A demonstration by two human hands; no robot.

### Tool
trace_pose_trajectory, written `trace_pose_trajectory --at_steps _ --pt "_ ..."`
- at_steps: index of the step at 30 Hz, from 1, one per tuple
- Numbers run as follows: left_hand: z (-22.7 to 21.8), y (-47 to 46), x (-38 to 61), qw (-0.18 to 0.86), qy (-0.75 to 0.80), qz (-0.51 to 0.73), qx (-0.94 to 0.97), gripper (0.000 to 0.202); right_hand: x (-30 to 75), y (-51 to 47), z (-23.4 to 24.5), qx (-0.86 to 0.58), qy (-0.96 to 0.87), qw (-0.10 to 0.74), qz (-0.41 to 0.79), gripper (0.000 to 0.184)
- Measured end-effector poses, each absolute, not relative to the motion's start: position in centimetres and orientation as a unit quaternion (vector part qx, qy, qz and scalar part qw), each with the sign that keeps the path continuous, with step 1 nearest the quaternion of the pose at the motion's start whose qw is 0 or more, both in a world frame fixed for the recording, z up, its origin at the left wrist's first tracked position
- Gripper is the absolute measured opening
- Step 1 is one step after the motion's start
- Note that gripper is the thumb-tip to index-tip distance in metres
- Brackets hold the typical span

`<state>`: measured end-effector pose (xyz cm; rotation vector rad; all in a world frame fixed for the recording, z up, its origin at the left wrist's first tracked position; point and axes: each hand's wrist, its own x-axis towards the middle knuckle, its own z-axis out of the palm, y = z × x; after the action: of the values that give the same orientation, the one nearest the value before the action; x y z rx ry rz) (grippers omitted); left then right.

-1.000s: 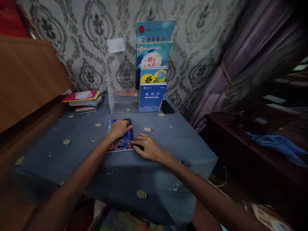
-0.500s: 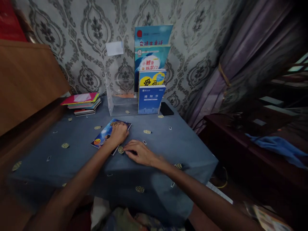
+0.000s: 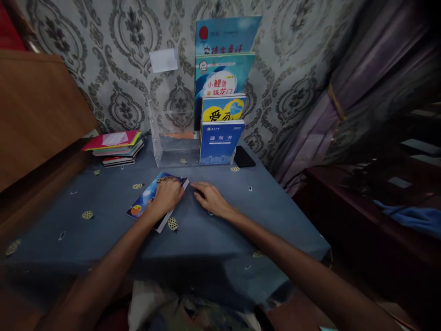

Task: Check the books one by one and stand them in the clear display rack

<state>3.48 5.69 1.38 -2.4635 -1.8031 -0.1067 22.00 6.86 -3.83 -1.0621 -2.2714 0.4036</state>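
Observation:
A thin book with a blue picture cover (image 3: 146,202) lies slanted on the blue tablecloth (image 3: 213,239). My left hand (image 3: 167,196) rests on top of the book, fingers curled over its far right corner. My right hand (image 3: 211,197) lies flat on the cloth just right of that corner, fingers stretched toward the book and close to its edge. Behind them stands a clear stepped rack (image 3: 174,149) holding several upright books (image 3: 220,92) in its right half, with the front one blue and white (image 3: 220,142).
A stack of coloured books (image 3: 115,147) sits at the back left by a wooden panel (image 3: 37,110). A black phone (image 3: 244,157) lies right of the rack. Patterned wallpaper is behind, a curtain and dark furniture with a blue cloth (image 3: 413,216) at right.
The book has been turned from square to slanted, its far corner pointing right. My right hand moved up from the book's near edge to beside its far corner. The view shifted slightly.

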Motion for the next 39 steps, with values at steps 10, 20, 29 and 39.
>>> trace_pose_trajectory --at_steps 10,20,29,39 --pt "1.7 6.0 3.4 0.037 -0.591 -0.018 -0.806 0.033 21.2 8.7 -5.9 -0.396 -0.844 0.327 0.155 0.048" --pt "2.1 6.0 3.6 0.028 -0.597 -0.008 -0.801 0.035 21.4 8.9 -5.8 -0.396 -0.834 0.334 0.188 0.052" --pt "2.7 5.7 3.9 0.021 -0.599 -0.002 -0.8 0.034 21.3 8.8 -5.3 -0.387 -0.851 0.312 0.17 0.062" --pt "1.2 5.9 0.9 -0.042 -0.529 -0.071 -0.845 0.031 21.0 8.6 -4.8 -0.431 -0.874 0.207 0.081 0.051"
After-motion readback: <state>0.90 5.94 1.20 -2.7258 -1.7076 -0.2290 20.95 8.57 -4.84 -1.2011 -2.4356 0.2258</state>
